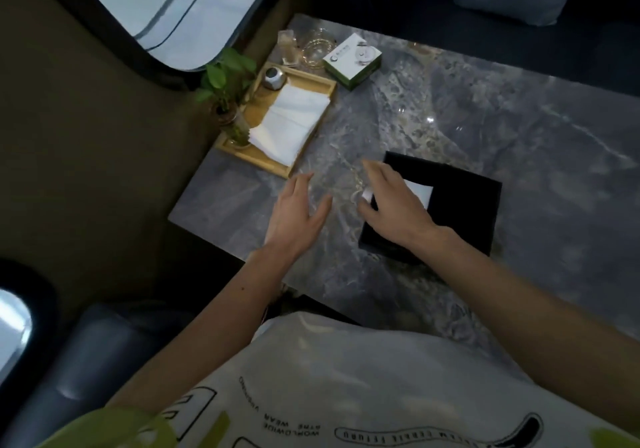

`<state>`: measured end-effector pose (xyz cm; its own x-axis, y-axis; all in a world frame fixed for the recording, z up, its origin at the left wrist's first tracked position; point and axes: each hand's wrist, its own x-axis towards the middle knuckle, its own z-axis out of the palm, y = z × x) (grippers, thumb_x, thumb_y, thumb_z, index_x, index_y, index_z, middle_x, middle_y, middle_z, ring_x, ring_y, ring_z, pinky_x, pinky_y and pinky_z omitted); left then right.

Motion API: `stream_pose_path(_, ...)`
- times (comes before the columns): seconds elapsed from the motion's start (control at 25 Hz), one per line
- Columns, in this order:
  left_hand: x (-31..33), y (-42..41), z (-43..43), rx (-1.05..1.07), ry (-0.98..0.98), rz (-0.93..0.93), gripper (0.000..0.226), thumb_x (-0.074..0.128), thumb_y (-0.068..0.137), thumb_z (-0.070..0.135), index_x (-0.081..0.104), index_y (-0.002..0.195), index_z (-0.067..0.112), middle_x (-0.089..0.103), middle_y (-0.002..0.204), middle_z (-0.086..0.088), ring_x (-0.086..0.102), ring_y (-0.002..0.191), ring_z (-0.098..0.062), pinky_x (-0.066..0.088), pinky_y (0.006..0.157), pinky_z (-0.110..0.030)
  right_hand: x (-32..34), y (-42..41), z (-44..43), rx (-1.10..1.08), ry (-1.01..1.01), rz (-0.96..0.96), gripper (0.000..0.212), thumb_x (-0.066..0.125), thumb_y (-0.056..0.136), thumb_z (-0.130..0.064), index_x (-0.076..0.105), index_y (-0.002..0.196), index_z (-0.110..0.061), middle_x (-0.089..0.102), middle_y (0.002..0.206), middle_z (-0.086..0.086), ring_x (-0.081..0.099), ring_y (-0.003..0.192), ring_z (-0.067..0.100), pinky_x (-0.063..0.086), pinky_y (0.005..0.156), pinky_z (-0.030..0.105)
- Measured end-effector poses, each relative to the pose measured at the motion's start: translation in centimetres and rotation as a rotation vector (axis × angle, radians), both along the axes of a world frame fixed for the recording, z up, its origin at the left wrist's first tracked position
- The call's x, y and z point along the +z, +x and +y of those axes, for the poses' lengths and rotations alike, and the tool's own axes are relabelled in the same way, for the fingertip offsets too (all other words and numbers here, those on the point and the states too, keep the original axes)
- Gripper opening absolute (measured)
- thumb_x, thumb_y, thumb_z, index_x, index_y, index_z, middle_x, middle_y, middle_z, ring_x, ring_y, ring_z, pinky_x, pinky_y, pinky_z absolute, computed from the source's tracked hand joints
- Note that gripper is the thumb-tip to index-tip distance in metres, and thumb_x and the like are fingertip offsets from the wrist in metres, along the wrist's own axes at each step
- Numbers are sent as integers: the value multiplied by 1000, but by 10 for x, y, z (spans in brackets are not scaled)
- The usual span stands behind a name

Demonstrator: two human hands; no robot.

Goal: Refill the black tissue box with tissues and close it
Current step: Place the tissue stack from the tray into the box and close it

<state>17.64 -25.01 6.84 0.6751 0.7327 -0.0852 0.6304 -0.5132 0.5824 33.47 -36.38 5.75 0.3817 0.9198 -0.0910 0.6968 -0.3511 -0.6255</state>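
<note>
Black tissue box (460,205) near the table's (519,118) front edge; your right hand (391,201) lies flat on it, fingers nearly straight; left hand (298,212) spread, holding nothing.
Risk: the tissues (291,122) sit well apart on the tray (258,162); a one-handed lift could splay the stack. Box opening faces up, white sheet (420,191) showing. The top looks near-square, askew to the table edge, with no clear long axis.

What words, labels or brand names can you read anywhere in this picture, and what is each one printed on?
"WORLDWIDE" and "WEAR": small black print on the person's white shirt, upside down to the camera.
Words beside them on the shirt: too small to read.
Outlined lettering lower on the shirt: too distorted to read.
Green and white box: a logo and print, too blurred to read.
Black tissue box: no text visible.
</note>
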Motion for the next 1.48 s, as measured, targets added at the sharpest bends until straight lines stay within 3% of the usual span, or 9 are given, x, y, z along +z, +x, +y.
stream_pose_path(0.32,-18,2,110,-16,-51,-48,56,50,95,36,39,141,6,46,142,-12,41,131,-23,27,102,-18,-7,-8,99,-121,-45,16,69,57,92,-25,25,150,-7,39,145,21,41,131,37,41,104,45)
stream_pose_path(0.56,-43,23,179,-47,-151,4,61,47,94,40,33,145,9,37,150,-10,33,139,-24,28,113,-37,-15,-10,173,-242,-109,49,68,58,91,-24,27,150,-10,38,148,17,39,134,30,33,105,35)
stream_pose_path(0.76,-61,38,213,-66,-266,63,68,44,96,39,17,150,9,17,158,-14,19,145,-28,21,115,-39,-25,-6,214,-361,-160,100,62,59,92,-25,33,146,-11,49,133,16,49,121,30,41,96,37)
stream_pose_path(0.88,-67,54,235,-34,-310,107,69,42,97,38,13,151,9,10,160,-12,14,147,-27,18,117,-39,-28,1,232,-424,-141,175,61,58,90,-27,36,145,-16,52,136,12,51,121,27,43,96,35)
stream_pose_path(1.04,-65,63,241,5,-289,120,67,41,96,38,13,151,10,9,161,-10,15,146,-29,22,117,-43,-35,-2,233,-450,-72,216,54,60,88,-24,42,138,-13,56,133,6,52,107,5,41,84,11)
stream_pose_path(1.2,-63,68,238,-24,-300,101,67,40,97,35,10,151,10,3,160,-12,13,146,-32,24,116,-46,-41,0,231,-462,-138,248,50,61,88,-22,43,134,-13,54,132,6,52,119,19,44,96,29)
stream_pose_path(1.24,-97,94,261,35,-405,186,68,40,97,35,9,152,10,0,160,-11,10,146,-32,23,117,-47,-73,23,260,-517,-206,320,48,62,88,-21,45,132,-13,55,130,5,53,117,19,46,96,32)
stream_pose_path(1.32,-107,96,268,98,-450,298,70,41,97,34,5,152,12,-5,161,-11,5,147,-32,21,117,-46,-79,24,273,-590,-258,382,47,63,86,-19,45,129,-12,58,124,5,56,112,19,49,91,33)
stream_pose_path(1.48,-101,104,275,128,-419,303,75,46,94,29,1,153,15,-3,160,-13,5,146,-36,24,116,-49,-85,27,286,-827,-238,518,40,68,86,-24,45,118,-14,59,114,2,60,104,19,48,80,28)
